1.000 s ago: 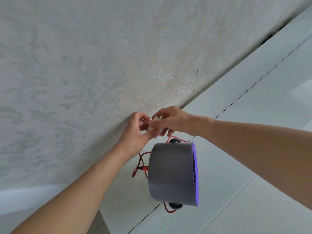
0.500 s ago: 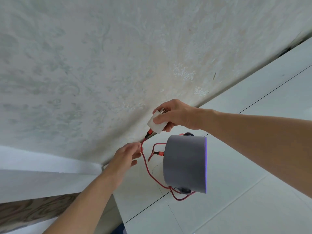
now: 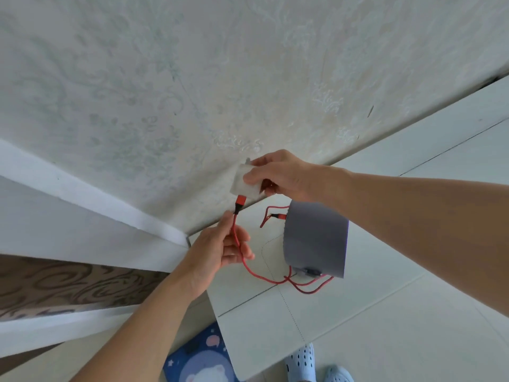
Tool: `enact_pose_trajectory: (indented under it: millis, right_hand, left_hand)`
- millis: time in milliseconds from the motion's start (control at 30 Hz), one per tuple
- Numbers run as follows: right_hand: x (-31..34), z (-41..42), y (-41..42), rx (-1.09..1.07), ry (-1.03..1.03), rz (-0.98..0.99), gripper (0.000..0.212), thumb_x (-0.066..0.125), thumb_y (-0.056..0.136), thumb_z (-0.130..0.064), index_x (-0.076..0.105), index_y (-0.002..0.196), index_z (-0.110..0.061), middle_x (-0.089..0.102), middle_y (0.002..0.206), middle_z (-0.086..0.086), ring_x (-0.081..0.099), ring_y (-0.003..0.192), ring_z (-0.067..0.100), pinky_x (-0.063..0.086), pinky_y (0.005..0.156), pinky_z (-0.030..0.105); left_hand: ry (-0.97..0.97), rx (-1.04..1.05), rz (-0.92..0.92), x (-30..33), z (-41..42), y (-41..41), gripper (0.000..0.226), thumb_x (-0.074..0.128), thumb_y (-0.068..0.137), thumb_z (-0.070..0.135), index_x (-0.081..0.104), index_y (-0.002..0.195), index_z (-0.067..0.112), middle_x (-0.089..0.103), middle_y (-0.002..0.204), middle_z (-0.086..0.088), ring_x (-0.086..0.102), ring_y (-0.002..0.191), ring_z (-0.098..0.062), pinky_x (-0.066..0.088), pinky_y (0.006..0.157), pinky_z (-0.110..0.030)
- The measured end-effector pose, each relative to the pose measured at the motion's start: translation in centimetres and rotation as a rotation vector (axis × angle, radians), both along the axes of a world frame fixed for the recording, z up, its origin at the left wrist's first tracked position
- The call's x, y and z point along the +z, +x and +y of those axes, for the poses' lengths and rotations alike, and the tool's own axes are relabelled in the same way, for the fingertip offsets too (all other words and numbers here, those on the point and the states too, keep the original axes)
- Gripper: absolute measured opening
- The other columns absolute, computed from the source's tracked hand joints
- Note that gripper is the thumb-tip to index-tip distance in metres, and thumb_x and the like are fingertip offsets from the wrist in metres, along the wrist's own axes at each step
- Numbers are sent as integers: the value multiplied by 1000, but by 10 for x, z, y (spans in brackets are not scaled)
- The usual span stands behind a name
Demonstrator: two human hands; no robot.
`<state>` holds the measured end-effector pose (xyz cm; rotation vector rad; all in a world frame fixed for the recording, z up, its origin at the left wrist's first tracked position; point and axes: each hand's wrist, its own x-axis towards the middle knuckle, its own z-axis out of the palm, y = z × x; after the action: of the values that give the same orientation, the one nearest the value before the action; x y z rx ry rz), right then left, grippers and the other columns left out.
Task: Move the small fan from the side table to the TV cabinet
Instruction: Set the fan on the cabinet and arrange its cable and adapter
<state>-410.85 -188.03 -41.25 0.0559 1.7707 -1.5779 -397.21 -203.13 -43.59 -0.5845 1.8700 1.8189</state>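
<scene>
The small fan is a grey drum seen from the side, just under my right wrist and above a white top. Whether it hangs or stands I cannot tell. My right hand grips a white power adapter close to the patterned wall. A red cable runs from the adapter's orange plug, through my left hand, then loops under the fan and up to its back. My left hand pinches the cable just below the plug.
A white ledge and a brown wood-grain surface lie at the left. Below, on the floor, are a blue cartoon mat and my light blue slippers. The white top has thin dark seams.
My hands have parted: the right one now holds the adapter away from the wall, and the left has dropped down onto the red cable. The fan sits lower right in view.
</scene>
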Motion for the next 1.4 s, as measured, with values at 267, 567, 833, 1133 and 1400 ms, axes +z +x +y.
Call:
enact_pose_trajectory:
  millis: [267,567,833,1133,1400]
  right_hand:
    - [34,17,33,-50,-197,-221,32,57,95,-19,56,112,8,62,92,20,67,76,32,62,61,43]
    - [57,71,49,-56,-190,-287,30,49,99,-29,51,99,1,58,73,15,59,52,24,52,44,27]
    - [39,99,93,9,-147,-289,31,49,99,-29,55,103,1,58,67,13,53,51,22,47,40,24]
    - [7,108,137,-15,-112,-217,43,52,97,-33,52,115,5,59,92,26,56,65,31,50,45,28]
    - [-12,107,177,-84,-40,-202,45,53,96,-37,54,112,5,56,79,20,50,48,20,38,38,23]
  left_hand:
    - [122,-211,50,34,25,23,30,65,83,31,72,99,6,74,102,-19,71,103,-28,55,93,-43]
    - [-80,-577,-39,31,69,30,20,61,92,12,74,107,18,75,109,7,65,111,-3,45,102,-25]
    - [-171,-465,-54,-11,93,74,31,49,86,33,77,100,30,73,108,1,61,113,-27,43,107,-41]
    - [-398,-443,146,-37,121,99,24,58,90,15,59,102,35,52,120,10,64,93,-7,55,78,-25]
    - [-648,-717,108,-54,134,97,16,57,90,16,59,103,6,56,107,-28,56,94,-34,44,82,-38]
